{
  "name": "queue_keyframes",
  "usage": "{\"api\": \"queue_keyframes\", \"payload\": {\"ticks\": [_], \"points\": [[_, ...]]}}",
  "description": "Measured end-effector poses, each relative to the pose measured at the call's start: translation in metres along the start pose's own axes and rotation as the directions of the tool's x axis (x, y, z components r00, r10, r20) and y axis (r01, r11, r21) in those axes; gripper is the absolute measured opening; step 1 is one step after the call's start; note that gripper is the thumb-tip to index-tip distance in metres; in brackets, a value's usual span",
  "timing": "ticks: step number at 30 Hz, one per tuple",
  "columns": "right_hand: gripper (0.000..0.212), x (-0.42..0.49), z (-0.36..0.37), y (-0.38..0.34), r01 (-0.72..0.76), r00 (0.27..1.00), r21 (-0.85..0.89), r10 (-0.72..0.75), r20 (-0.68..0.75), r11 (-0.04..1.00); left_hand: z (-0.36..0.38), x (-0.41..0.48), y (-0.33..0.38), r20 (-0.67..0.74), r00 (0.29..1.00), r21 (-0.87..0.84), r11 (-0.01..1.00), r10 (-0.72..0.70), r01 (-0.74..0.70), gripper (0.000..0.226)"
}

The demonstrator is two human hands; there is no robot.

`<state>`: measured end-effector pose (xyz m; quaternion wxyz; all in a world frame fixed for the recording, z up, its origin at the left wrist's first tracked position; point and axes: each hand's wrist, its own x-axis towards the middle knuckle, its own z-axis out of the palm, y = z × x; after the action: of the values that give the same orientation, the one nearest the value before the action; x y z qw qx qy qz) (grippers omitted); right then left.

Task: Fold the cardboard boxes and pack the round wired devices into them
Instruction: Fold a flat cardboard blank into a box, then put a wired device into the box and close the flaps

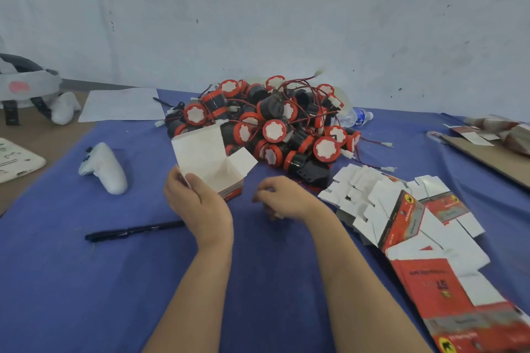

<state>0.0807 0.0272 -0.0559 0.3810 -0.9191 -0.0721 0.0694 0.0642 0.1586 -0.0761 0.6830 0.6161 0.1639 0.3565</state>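
A blue cloth (86, 281) is spread over the table. A black pen (134, 230) lies on it left of the fingers of the left hand (200, 206) and nearer the person. Farther left of those fingers rests 1 white controller (104, 163). A 2nd white controller (65, 108) sits well beyond it, beside a grey headset (25, 83). A white sheet of paper (123, 104) lies beyond those fingers, to the left. Well beyond the fingers of the right hand (284, 198) and to their right, a clear water bottle (355, 117) lies on its side. Far to their right, a brown board (487, 157) carries blurred packets (504, 129).
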Motion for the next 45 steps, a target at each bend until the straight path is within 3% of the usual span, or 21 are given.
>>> {"api": "queue_keyframes", "payload": {"ticks": [2,5,6,8,10,12,16,19,21,24,25,28,29,31,33,34,37,39,45], "points": [[0.015,-0.015,-0.009,-0.006,-0.020,0.981,-0.070,0.033,0.189,0.997,0.000,0.000,0.000,-0.003,1.000,-0.010,1.000,-0.013,0.013,0.031],[0.016,-0.035,-0.017,-0.013,-0.057,0.929,0.008,0.050,0.367,0.998,-0.001,0.000,0.000,-0.001,1.000,-0.017,1.000,-0.026,0.026,0.031],[0.017,-0.039,-0.020,-0.014,-0.075,0.937,0.001,0.070,0.341,0.997,-0.001,0.000,0.001,0.002,1.000,-0.014,1.000,-0.025,0.025,0.030],[0.017,-0.045,-0.028,-0.013,-0.110,0.990,-0.084,0.116,0.076,0.990,-0.002,-0.001,0.002,0.010,1.000,-0.005,1.000,-0.023,0.023,0.029],[0.024,-0.048,-0.035,-0.011,-0.183,0.959,-0.119,0.151,-0.238,0.976,-0.002,-0.001,0.001,0.026,0.999,0.005,1.000,-0.026,0.026,0.028],[0.032,-0.051,-0.039,-0.011,-0.255,0.914,-0.112,0.201,-0.352,0.960,-0.001,-0.001,0.000,0.059,0.998,0.026,0.999,-0.037,0.035,0.028],[0.039,-0.063,-0.047,-0.022,-0.271,0.937,-0.083,0.243,-0.249,0.959,0.001,-0.001,-0.003,0.120,0.990,0.061,0.996,-0.070,0.063,0.034],[0.021,-0.076,-0.058,-0.036,-0.185,0.973,-0.030,0.178,-0.148,0.982,0.001,-0.002,-0.003,0.140,0.987,0.070,0.995,-0.080,0.071,0.033],[0.014,-0.077,-0.061,-0.039,-0.112,0.968,-0.049,0.098,-0.231,0.993,0.002,-0.003,-0.003,0.142,0.986,0.075,0.994,-0.090,0.080,0.032],[0.018,-0.068,-0.062,-0.039,-0.142,0.860,-0.144,0.050,-0.507,0.979,0.001,-0.003,-0.002,0.138,0.986,0.074,0.994,-0.092,0.082,0.032],[0.020,-0.067,-0.062,-0.039,-0.178,0.882,-0.172,0.079,-0.465,0.969,0.001,-0.002,-0.001,0.141,0.986,0.072,0.994,-0.094,0.084,0.032],[0.026,-0.069,-0.056,-0.036,-0.218,0.973,-0.172,0.199,-0.121,0.961,0.001,-0.003,-0.001,0.141,0.985,0.077,0.993,-0.102,0.092,0.031],[0.027,-0.069,-0.053,-0.035,-0.206,0.974,-0.137,0.191,-0.119,0.969,0.001,-0.003,-0.001,0.140,0.985,0.081,0.992,-0.105,0.095,0.031],[0.024,-0.062,-0.049,-0.030,-0.137,0.936,-0.069,0.106,-0.336,0.988,0.001,-0.003,-0.001,0.141,0.984,0.079,0.992,-0.105,0.094,0.032],[0.014,-0.048,-0.046,-0.025,-0.150,0.792,-0.050,0.090,-0.603,0.987,0.001,-0.003,0.000,0.141,0.985,0.080,0.993,-0.100,0.089,0.032],[0.015,-0.041,-0.044,-0.023,-0.206,0.758,-0.066,0.117,-0.641,0.976,0.001,-0.004,0.000,0.142,0.985,0.084,0.993,-0.099,0.088,0.032],[0.044,-0.020,-0.032,-0.009,-0.402,0.823,-0.180,0.267,-0.502,0.898,0.002,-0.004,0.000,0.151,0.984,0.092,0.992,-0.098,0.084,0.030],[0.061,-0.013,-0.021,0.000,-0.487,0.809,-0.181,0.363,-0.461,0.855,0.002,-0.004,-0.001,0.152,0.983,0.101,0.991,-0.100,0.085,0.029],[0.049,0.002,0.000,-0.002,-0.492,0.808,-0.317,0.289,-0.514,0.811,0.002,-0.003,-0.003,0.141,0.986,0.107,0.991,-0.093,0.078,0.029]]}}
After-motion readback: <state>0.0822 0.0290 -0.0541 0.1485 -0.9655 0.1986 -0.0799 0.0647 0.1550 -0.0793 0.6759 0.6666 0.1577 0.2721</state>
